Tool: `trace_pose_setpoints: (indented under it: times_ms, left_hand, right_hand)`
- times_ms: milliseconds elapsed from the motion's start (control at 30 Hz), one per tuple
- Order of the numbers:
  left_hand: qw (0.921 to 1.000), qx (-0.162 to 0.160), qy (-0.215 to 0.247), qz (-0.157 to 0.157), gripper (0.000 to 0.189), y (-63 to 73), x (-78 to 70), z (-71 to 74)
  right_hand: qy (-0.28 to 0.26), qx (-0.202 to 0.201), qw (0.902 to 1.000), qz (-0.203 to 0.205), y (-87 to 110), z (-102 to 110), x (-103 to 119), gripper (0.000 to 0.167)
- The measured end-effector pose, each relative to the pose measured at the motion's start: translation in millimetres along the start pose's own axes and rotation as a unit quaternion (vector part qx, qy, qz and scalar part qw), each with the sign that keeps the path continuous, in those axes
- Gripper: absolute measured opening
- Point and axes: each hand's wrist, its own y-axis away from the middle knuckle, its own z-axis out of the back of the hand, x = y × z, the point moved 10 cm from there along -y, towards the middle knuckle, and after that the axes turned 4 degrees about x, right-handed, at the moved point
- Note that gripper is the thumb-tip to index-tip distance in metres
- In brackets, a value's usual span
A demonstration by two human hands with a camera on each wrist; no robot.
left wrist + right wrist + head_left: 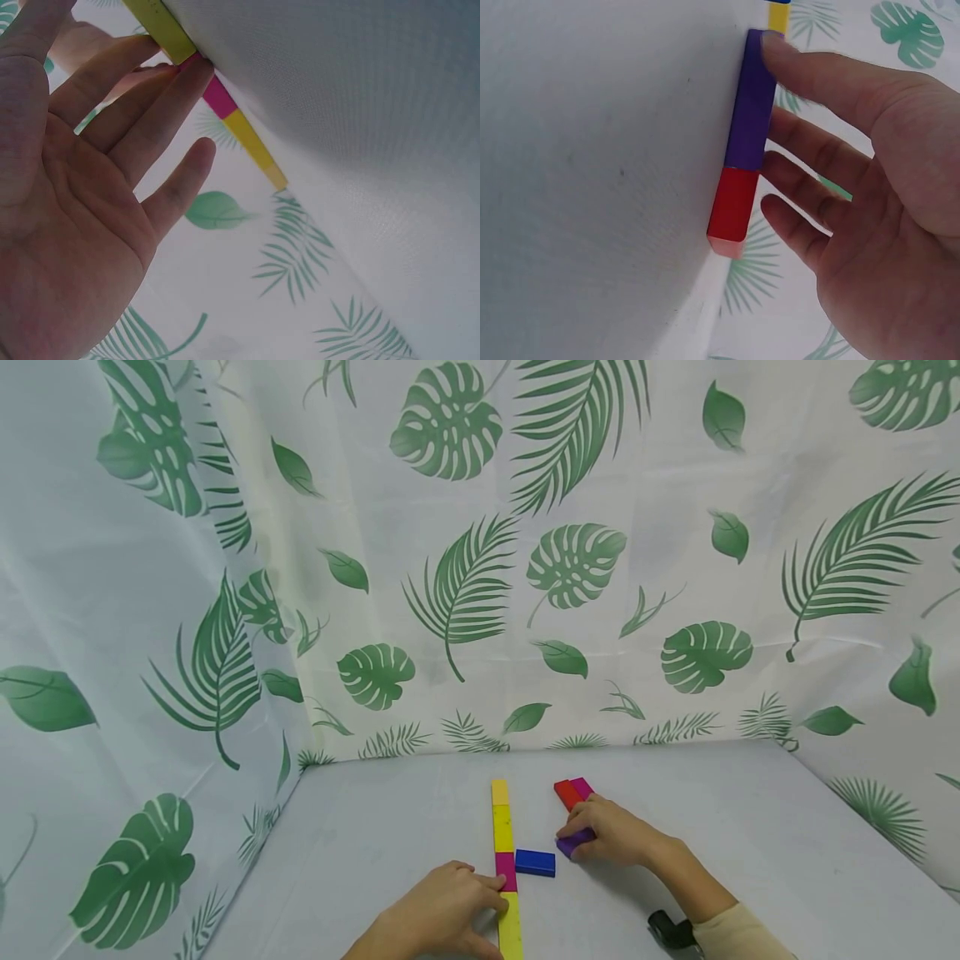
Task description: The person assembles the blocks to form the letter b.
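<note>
In the head view a straight row of blocks runs away from me, with a magenta block [506,867] between a near yellow block [510,935] and a far yellow block [503,829]. My left hand [442,906] lies along the row's left side, its loosely bent fingertips touching the magenta and near yellow blocks. A blue block [535,862] lies just right of the row. To the right, my right hand [615,833] pinches a purple block [751,105], thumb at one end. Behind the purple block are a red block [733,202] and a second magenta block [581,787].
The blocks lie on a white tabletop [390,827]. White cloth [465,710] printed with green leaves rises behind the table and along both sides. A black strap-like device [670,930] sits near the right wrist, beside a light sleeve [738,933].
</note>
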Motion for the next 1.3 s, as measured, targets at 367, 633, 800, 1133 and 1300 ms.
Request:
trace_pose_setpoints:
  times_ms: [367, 633, 800, 1133, 1300]
  left_hand:
    - [0.9999, -0.006, -0.003, -0.009, 0.050, 0.8, -0.5, 0.2]
    - [1.0000, -0.006, -0.004, -0.006, 0.050, 0.7, 0.1, -0.5]
    - [1.0000, -0.002, 0.002, 0.002, 0.051, 0.8, 1.5, -0.9]
    - [1.0000, -0.003, -0.001, 0.000, 0.050, 1.0, 0.4, -0.5]
    - [1.0000, -0.005, -0.006, -0.004, 0.050, 0.6, -0.4, 0.1]
  right_hand:
    - [-0.006, 0.009, 0.9998, 0.019, 0.3, 0, 7, 0.030]
    - [0.002, 0.011, 0.9998, 0.016, 0.7, -1, 9, 0.030]
    - [0.007, 0.016, 0.9996, 0.021, 0.5, -2, 10, 0.030]
    - [-0.010, 0.035, 0.9993, 0.009, 0.7, -5, 9, 0.029]
    - [-0.023, 0.036, 0.9990, 0.010, 1.3, -6, 9, 0.027]
